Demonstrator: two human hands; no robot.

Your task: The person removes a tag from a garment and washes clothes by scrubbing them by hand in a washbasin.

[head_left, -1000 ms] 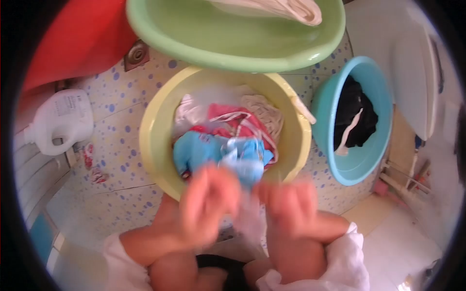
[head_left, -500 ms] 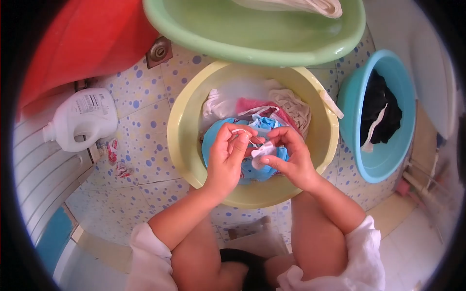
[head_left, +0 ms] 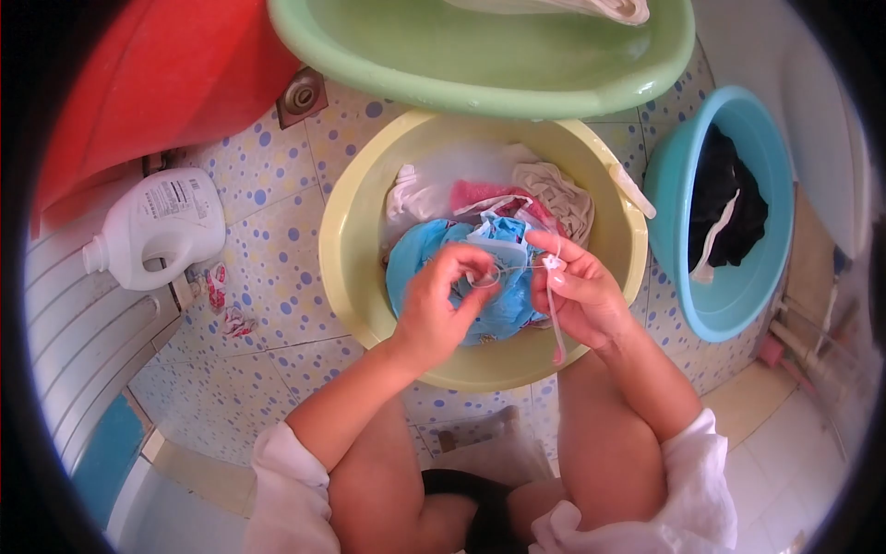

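Note:
Above the yellow basin (head_left: 349, 245), my left hand (head_left: 443, 300) pinches a thin, clear loop of string. The string runs across to my right hand (head_left: 581, 286), whose fingers are closed on a small white piece (head_left: 553, 263) with a thin pale strip hanging down to a pinkish end. Under my hands in the basin lies a blue cloth (head_left: 415, 258) with a light blue flat part. Behind it are a pink cloth (head_left: 475, 195), a beige cloth (head_left: 558, 194) and a white cloth (head_left: 406, 194) in cloudy water.
A green basin (head_left: 480, 92) with a pale cloth stands beyond the yellow one. To the right, a blue basin (head_left: 678, 185) holds black cloth (head_left: 738, 222). A white jug (head_left: 166, 226), crumpled wrappers (head_left: 231, 321), a floor drain (head_left: 302, 96) and a red container (head_left: 185, 83) are at left.
My hands have come up from blur near my lap to over the basin. Since half a second ago they have moved slightly apart, with the string drawn out between them and the strip hanging down.

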